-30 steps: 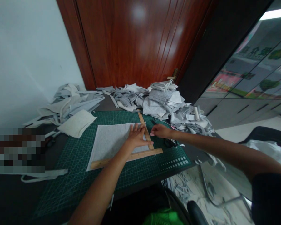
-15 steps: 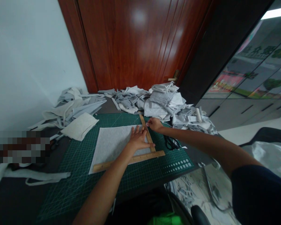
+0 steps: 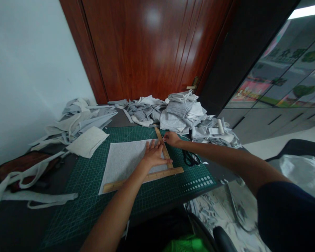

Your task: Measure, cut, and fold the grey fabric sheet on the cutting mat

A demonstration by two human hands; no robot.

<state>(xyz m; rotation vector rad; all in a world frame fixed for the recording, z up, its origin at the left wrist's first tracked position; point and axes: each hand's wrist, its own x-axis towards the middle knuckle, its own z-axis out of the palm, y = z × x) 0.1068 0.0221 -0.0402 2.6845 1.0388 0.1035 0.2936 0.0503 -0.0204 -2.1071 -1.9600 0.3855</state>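
Observation:
A light grey piece of cloth [image 3: 123, 157] lies flat on a green cutting mat [image 3: 199, 175]. An L-shaped wooden ruler [image 3: 176, 171] rests on it, one arm along the near edge and the other along the right side. My left hand [image 3: 154, 154] presses down with spread fingers, on the cloth and the ruler's upright arm. My right hand [image 3: 171, 138] is closed in a pinch at the outer edge of that arm, near its upper part. A small pale bit shows at its fingertips, too small to name. Scissors with black handles [image 3: 190, 158] lie just below my right forearm.
Piles of grey cloth [image 3: 182, 112] line the back of the table, with more folded cloth [image 3: 88, 141] at the left. Pale strips [image 3: 42, 196] and a brown item [image 3: 21, 166] lie at the far left. Behind stands a wooden door [image 3: 147, 52]; scraps [image 3: 207, 213] cover the floor.
The whole view has shifted slightly. Both hands stay at about the same place on the cloth and ruler, my right fingertips still at the ruler's edge.

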